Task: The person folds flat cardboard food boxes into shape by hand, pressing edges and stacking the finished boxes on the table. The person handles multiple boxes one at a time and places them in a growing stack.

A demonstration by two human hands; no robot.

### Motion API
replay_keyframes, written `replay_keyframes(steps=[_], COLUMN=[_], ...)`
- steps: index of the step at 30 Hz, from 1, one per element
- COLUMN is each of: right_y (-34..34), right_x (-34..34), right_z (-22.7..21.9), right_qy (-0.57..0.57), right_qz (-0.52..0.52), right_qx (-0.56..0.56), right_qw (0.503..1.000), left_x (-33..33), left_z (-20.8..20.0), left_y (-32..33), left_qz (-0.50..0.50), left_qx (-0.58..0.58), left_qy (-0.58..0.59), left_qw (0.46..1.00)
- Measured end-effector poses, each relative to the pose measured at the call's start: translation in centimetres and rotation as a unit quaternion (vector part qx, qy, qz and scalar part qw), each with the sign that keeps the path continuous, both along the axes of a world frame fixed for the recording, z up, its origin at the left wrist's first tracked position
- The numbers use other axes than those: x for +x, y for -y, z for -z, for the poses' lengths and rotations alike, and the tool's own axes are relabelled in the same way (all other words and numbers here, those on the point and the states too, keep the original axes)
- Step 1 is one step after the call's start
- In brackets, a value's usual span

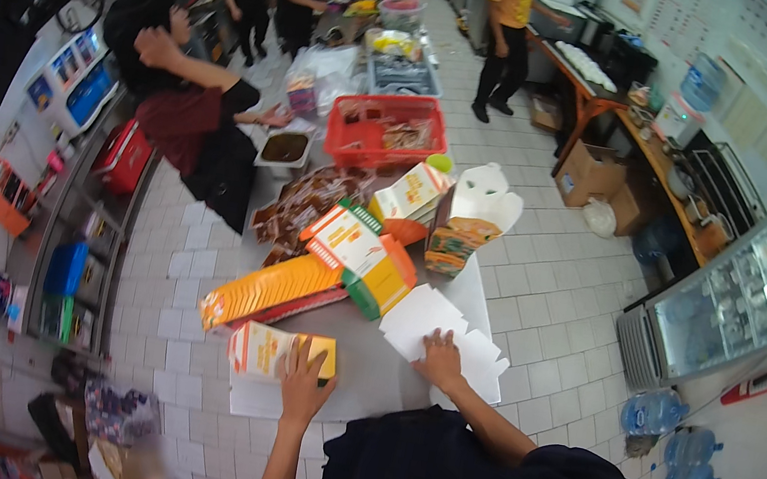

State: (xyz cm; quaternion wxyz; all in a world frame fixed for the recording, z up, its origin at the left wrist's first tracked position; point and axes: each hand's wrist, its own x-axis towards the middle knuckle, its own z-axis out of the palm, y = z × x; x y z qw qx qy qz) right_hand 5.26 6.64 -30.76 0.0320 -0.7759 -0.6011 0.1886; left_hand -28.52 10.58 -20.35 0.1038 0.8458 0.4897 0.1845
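Observation:
My left hand rests with fingers spread on a yellow and white carton at the near left corner of the table. Its fingertips touch the carton's top face. On the right, my right hand presses on an unfolded white carton blank, printed side hidden, fingers apart. Beyond my hands lies a flattened white, orange and green carton. Left of it a long row of nested orange cartons leans across the table. A tall opened carton stands at the table's right edge.
Small brown packets lie heaped beyond the cartons. A red crate and a metal container with brown contents are farther back. A co-worker in a dark red top stands at the left side. Right is a glass-door fridge.

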Motion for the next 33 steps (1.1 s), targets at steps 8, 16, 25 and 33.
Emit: replay_keyframes(steps=[8, 16, 25, 33], right_y=[0.0, 2.0, 6.8, 0.8], right_x=[1.0, -0.5, -1.4, 0.7], right_z=[-1.8, -11.1, -19.4, -26.5], right_qy=[-0.059, -0.069, -0.171, -0.220], right_qz=[0.014, -0.061, -0.372, -0.108], right_qx=[0.056, 0.213, 0.038, 0.008], right_qw=[0.997, 0.973, 0.912, 0.969], left_x=[2.6, 8.3, 8.0, 5.9], left_z=[-2.5, -2.0, 2.2, -4.1], left_y=[2.0, 2.2, 0.8, 0.3], left_qz=[0.008, -0.028, -0.090, 0.094], left_qx=[-0.013, -0.623, -0.721, -0.544], left_qy=[0.068, 0.537, 0.482, 0.300], left_qw=[0.998, 0.568, 0.490, 0.778])
